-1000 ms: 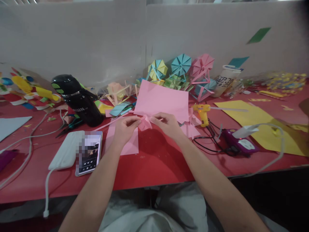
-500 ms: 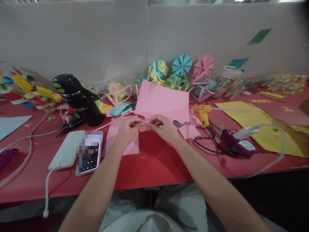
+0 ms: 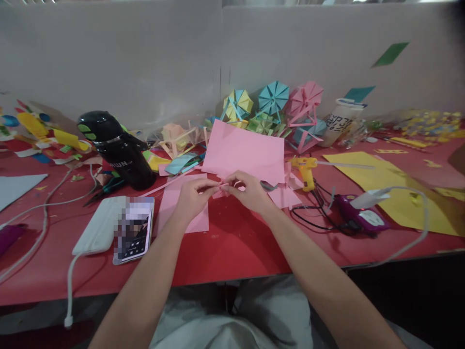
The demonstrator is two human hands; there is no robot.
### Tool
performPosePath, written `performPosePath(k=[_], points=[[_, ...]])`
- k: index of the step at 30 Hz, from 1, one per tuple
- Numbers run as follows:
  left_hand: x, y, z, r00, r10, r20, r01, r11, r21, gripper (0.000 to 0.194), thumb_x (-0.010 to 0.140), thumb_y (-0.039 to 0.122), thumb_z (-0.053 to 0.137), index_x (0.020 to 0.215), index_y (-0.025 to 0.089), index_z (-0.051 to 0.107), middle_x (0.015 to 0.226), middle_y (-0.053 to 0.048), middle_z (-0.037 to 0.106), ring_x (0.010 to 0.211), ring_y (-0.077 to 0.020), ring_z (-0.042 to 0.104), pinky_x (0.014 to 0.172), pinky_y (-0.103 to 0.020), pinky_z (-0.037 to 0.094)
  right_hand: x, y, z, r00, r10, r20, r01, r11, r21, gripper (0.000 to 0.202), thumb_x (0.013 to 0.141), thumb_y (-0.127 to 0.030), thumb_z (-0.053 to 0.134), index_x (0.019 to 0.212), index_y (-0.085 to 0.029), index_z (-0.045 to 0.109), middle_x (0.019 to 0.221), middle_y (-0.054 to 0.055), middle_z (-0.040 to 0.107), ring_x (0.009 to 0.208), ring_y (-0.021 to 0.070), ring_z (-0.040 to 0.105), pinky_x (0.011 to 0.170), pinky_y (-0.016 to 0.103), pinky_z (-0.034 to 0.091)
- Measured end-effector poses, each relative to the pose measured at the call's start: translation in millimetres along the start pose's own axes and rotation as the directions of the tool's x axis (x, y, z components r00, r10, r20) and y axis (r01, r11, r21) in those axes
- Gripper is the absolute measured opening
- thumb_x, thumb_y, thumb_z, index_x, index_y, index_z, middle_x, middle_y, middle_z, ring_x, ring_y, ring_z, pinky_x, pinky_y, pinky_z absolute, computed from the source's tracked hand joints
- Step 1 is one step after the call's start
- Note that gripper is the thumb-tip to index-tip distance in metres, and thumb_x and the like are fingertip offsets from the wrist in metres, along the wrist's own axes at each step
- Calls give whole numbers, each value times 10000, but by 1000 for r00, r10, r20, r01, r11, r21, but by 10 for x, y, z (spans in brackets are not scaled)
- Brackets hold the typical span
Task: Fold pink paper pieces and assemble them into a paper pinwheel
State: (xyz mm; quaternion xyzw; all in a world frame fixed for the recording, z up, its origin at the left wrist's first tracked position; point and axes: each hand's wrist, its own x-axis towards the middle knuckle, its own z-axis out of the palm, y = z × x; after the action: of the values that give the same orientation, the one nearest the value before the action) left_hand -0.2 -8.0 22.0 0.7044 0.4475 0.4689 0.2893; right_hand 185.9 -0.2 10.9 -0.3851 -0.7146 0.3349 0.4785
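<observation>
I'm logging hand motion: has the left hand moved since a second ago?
Yes: the left hand has shifted slightly right, away from the black bottle.

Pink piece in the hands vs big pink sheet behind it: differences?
Size: the pink piece looks small, the pink sheet large. Hold: left hand and right hand pinch the pink piece; neither grips the pink sheet. Visibility: pink piece mostly hidden, pink sheet mostly visible. Shared: pink colour.

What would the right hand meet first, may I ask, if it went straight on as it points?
The right hand would likely meet the left hand first, beyond the pink paper both pinch; depth is unclear.
</observation>
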Motion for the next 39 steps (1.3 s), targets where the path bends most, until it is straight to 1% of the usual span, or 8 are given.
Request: performPosePath(k=[6, 10, 13, 18, 26, 29, 34, 39], points=[[0, 0, 14, 998, -7, -61, 4, 999, -49, 57, 738, 246, 736, 749, 190, 731, 768, -32, 750, 739, -172, 692, 735, -300, 563, 9, -27, -45, 997, -70, -38, 69, 997, -24, 125, 818, -336, 712, 796, -213, 704, 935, 49, 631, 844, 150, 623, 734, 304, 536], [-4, 32, 4, 996, -2, -86, 2, 1000, -3, 41, 745, 235, 721, 728, 198, 730, 750, -23, 748, 726, -168, 685, 723, -293, 554, 6, 0, -36, 999, -41, -36, 42, 999, 18, 104, 808, -322, 714, 793, -220, 709, 1086, 66, 621, 978, 170, 631, 820, 331, 551], [-4, 33, -2, 996, -13, -90, 14, 1000, 7, 43, 738, 220, 721, 703, 196, 712, 727, -20, 739, 707, -164, 682, 708, -290, 553, -1, 17, -25, 1000, -23, -20, 24, 998, 65, 108, 806, -324, 707, 797, -216, 703, 1071, 65, 653, 974, 175, 647, 845, 349, 552], [3, -5, -4, 993, -68, -93, 59, 994, -94, 169, 698, 220, 762, 834, 191, 666, 774, -23, 739, 717, -174, 711, 704, -293, 565, 1, 7, -26, 1000, 13, -4, -12, 995, 101, 148, 787, -349, 715, 777, -203, 698, 1055, 76, 692, 966, 189, 662, 869, 371, 544], [-5, 13, -20, 999, 2, -36, -4, 998, -58, 58, 727, 200, 689, 774, 187, 658, 731, -20, 700, 687, -149, 663, 710, -299, 556, 11, -19, -38, 998, 54, 13, -56, 977, 205, 265, 732, -370, 766, 854, -195, 609, 893, 40, 688, 815, 158, 655, 797, 336, 534], [-5, 8, -21, 999, -4, -34, 2, 998, -67, 36, 722, 199, 676, 743, 189, 647, 718, -17, 691, 685, -149, 652, 699, -299, 547, 9, -37, -52, 994, 66, 91, -80, 983, 165, 260, 774, -388, 725, 923, -198, 630, 854, 25, 675, 761, 147, 624, 736, 311, 511], [9, -10, -5, 998, -17, -55, 13, 998, -61, 19, 726, 212, 654, 724, 194, 652, 728, -21, 697, 691, -152, 644, 688, -299, 531, 1, -55, -55, 977, 82, 195, -89, 996, 28, 277, 864, -423, 604, 729, -182, 583, 673, -11, 565, 627, 119, 506, 620, 274, 432], [17, -20, 19, 992, -56, -111, 52, 998, -39, 109, 730, 211, 649, 825, 184, 696, 834, -45, 732, 731, -158, 655, 703, -298, 529, 3, -15, 6, 973, 119, 198, -143, 983, 113, 258, 866, -410, 586, 731, -200, 518, 661, -20, 533, 638, 135, 565, 633, 282, 489]])
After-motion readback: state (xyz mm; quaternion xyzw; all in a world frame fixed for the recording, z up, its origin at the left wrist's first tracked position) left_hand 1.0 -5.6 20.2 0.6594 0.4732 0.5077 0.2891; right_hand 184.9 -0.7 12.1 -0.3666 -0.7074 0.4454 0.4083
